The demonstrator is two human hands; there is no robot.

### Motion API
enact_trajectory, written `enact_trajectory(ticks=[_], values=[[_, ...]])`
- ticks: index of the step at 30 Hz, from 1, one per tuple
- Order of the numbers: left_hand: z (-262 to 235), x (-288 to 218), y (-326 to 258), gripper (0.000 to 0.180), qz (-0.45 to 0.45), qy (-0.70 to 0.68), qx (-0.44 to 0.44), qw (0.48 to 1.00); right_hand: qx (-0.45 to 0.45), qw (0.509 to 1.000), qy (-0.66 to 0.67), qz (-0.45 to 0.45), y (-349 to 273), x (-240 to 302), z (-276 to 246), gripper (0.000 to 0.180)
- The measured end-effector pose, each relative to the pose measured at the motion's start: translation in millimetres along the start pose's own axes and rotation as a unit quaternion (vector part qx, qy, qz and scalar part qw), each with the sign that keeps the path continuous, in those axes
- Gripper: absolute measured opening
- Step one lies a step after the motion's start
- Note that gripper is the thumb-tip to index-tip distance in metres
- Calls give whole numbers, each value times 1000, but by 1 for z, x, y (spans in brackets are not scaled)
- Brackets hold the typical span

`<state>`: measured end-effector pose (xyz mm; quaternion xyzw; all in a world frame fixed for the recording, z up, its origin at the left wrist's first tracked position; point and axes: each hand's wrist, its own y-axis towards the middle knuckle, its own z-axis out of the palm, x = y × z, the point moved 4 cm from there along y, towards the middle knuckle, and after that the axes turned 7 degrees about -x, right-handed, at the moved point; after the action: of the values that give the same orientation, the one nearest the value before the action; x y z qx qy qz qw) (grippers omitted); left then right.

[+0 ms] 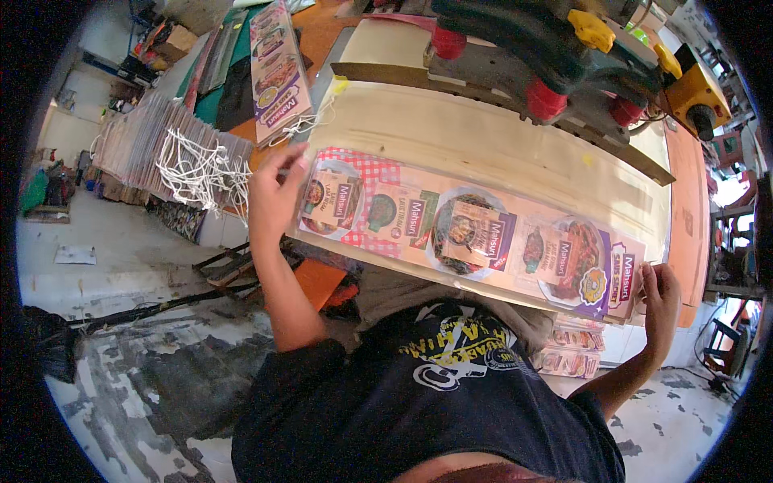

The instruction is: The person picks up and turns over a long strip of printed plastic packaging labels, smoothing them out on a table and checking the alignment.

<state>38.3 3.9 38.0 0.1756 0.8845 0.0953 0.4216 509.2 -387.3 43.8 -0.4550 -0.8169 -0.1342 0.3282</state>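
Note:
A long food-printed banner strip (415, 221) with a glossy clear surface lies along the near edge of the pale board, slanting down to the right. Its left end, with a red-and-white check pattern, is at my left hand (275, 191), whose bent fingers and thumb are at the edge. At the other end, my right hand (662, 299) pinches the strip's short side between thumb and fingers. The undersides of both grips are hidden.
A green machine (527, 48) with red knobs and a metal bar (515, 113) spans the far side. Stacked strips with white strings (201, 165) stand at the left. Another printed strip bundle (278, 76) lies at the back left. A yellow control box (699, 92) sits at the right.

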Motion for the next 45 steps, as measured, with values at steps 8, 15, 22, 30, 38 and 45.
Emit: enact_trajectory(ticks=[8,15,22,30,38,45], values=[[-6,21,69,20,169,149,-81,971,-44,995,74,-48,14,-25,-2,24],[-2,52,92,15,147,192,-3,970,-54,994,89,-34,10,-22,-2,25],[-19,14,92,23,23,-74,-96,992,-101,990,85,-43,12,-24,-7,23],[-51,-68,68,23,148,-222,-180,947,-241,934,53,-260,-13,48,-1,14],[-6,-122,8,30,104,-248,0,963,306,796,456,-256,-79,137,109,26],[49,-162,-61,15,206,-326,259,885,532,703,454,-131,-127,162,188,70]])
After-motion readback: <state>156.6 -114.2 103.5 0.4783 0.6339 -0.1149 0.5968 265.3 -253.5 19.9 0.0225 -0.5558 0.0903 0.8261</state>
